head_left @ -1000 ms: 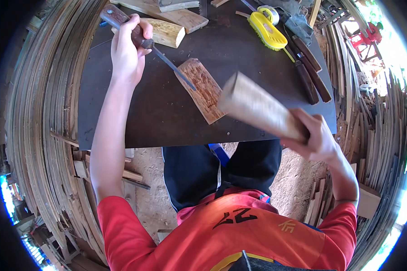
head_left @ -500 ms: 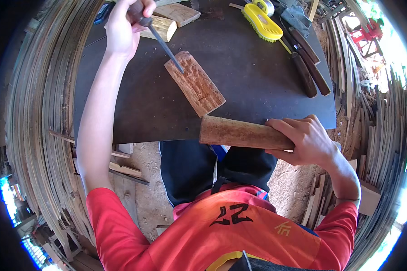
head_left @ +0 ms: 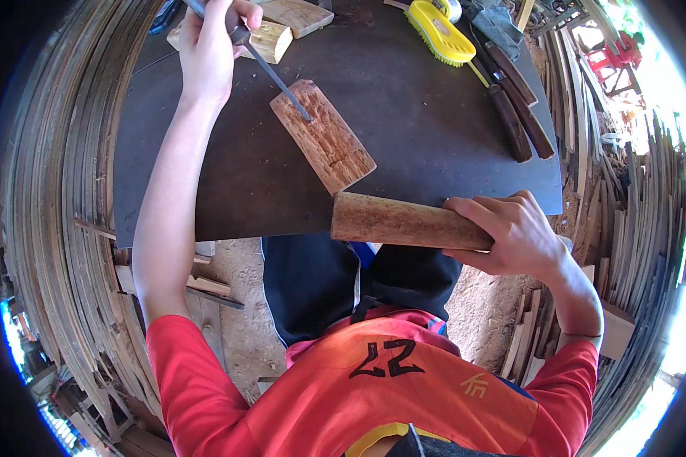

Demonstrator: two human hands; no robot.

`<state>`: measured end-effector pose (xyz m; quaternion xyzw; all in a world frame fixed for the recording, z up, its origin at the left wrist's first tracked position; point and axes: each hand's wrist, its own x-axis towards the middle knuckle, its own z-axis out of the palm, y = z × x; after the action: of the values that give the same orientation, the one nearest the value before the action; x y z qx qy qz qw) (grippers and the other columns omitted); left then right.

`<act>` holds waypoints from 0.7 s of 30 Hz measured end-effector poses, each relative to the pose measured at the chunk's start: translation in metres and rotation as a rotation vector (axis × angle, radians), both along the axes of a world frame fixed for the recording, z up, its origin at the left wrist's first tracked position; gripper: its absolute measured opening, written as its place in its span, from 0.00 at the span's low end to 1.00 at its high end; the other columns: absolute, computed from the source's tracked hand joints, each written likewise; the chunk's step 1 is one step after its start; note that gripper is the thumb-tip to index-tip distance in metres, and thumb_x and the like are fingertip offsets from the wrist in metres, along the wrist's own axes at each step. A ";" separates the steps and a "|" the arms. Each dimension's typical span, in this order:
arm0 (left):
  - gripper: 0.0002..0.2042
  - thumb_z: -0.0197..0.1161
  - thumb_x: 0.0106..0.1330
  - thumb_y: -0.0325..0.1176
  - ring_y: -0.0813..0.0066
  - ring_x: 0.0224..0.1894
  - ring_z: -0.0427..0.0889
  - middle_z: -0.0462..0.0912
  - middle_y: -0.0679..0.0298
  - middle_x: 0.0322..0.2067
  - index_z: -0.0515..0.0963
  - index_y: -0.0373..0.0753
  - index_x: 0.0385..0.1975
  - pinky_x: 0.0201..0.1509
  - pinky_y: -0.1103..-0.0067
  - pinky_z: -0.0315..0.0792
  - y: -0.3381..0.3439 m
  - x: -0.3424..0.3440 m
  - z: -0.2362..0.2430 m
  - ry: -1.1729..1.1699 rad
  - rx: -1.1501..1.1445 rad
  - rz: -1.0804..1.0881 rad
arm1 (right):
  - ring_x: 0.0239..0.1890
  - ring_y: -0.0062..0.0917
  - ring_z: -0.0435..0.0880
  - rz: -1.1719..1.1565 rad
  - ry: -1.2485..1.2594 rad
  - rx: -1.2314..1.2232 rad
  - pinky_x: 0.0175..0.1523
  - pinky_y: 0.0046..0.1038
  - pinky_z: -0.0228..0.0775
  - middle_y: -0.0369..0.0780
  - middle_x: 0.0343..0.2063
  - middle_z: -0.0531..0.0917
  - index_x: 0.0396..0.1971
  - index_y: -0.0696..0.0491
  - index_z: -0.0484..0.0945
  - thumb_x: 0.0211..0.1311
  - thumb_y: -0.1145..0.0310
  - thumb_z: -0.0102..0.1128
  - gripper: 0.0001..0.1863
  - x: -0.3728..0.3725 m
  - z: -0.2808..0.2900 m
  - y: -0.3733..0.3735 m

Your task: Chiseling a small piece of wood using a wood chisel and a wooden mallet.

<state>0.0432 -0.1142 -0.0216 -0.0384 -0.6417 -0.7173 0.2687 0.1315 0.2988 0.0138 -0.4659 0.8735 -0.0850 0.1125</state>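
Note:
My left hand [head_left: 209,53] is closed round the handle of a long chisel [head_left: 274,75], raised at the upper left. The blade slants down to the roughly carved face of a small rectangular wooden board [head_left: 323,137] lying on the dark tabletop [head_left: 427,126]. My right hand [head_left: 503,232] grips a thick, rounded wooden club [head_left: 396,221], held level along the table's front edge, its far end close to the board's lower corner.
At the back lie a split wood piece [head_left: 270,42], a plank [head_left: 305,15], a yellow brush [head_left: 442,34], a grey cloth [head_left: 492,23] and several dark-handled tools [head_left: 511,118]. Stacked wooden strips [head_left: 61,190] line both sides. A red object [head_left: 617,53] stands beyond at right.
The club has dropped from a tilted, raised swing to lie level at the table edge. My left hand and the chisel have moved up and slightly left in the picture, along with the board.

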 end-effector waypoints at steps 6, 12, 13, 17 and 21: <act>0.16 0.50 0.81 0.45 0.85 0.13 0.66 0.71 0.72 0.14 0.69 0.46 0.29 0.15 0.83 0.55 0.025 0.005 0.017 0.057 -0.079 0.102 | 0.28 0.36 0.87 0.015 0.008 0.004 0.32 0.36 0.71 0.35 0.30 0.87 0.54 0.44 0.78 0.54 0.48 0.75 0.30 -0.004 0.002 -0.003; 0.15 0.50 0.81 0.47 0.83 0.15 0.67 0.70 0.70 0.15 0.69 0.45 0.34 0.19 0.83 0.58 0.027 -0.010 0.021 0.083 -0.038 0.115 | 0.27 0.35 0.87 0.059 -0.001 -0.005 0.32 0.37 0.72 0.35 0.30 0.86 0.55 0.45 0.78 0.54 0.48 0.75 0.30 -0.010 0.000 -0.010; 0.15 0.50 0.81 0.47 0.83 0.15 0.67 0.69 0.70 0.15 0.69 0.45 0.35 0.20 0.83 0.59 0.028 -0.013 0.022 0.082 -0.019 0.133 | 0.27 0.35 0.87 0.063 -0.001 -0.017 0.32 0.37 0.72 0.35 0.29 0.86 0.55 0.45 0.78 0.54 0.47 0.75 0.31 -0.010 -0.001 -0.010; 0.15 0.50 0.81 0.48 0.82 0.15 0.66 0.68 0.70 0.15 0.69 0.45 0.36 0.20 0.82 0.58 0.024 -0.014 0.018 0.044 -0.051 0.004 | 0.26 0.35 0.86 0.081 0.031 -0.056 0.32 0.36 0.71 0.35 0.28 0.85 0.55 0.45 0.78 0.54 0.46 0.75 0.31 -0.012 -0.003 -0.011; 0.14 0.48 0.82 0.47 0.82 0.15 0.65 0.68 0.70 0.15 0.68 0.45 0.37 0.20 0.82 0.58 0.027 -0.005 0.022 0.062 -0.046 0.021 | 0.30 0.35 0.87 0.073 0.005 0.037 0.35 0.35 0.73 0.36 0.33 0.87 0.54 0.47 0.78 0.49 0.50 0.79 0.34 -0.013 0.001 -0.013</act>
<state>0.0385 -0.0867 0.0004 -0.0599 -0.6498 -0.6978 0.2952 0.1183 0.2854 0.0147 -0.4953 0.8577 -0.0635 0.1223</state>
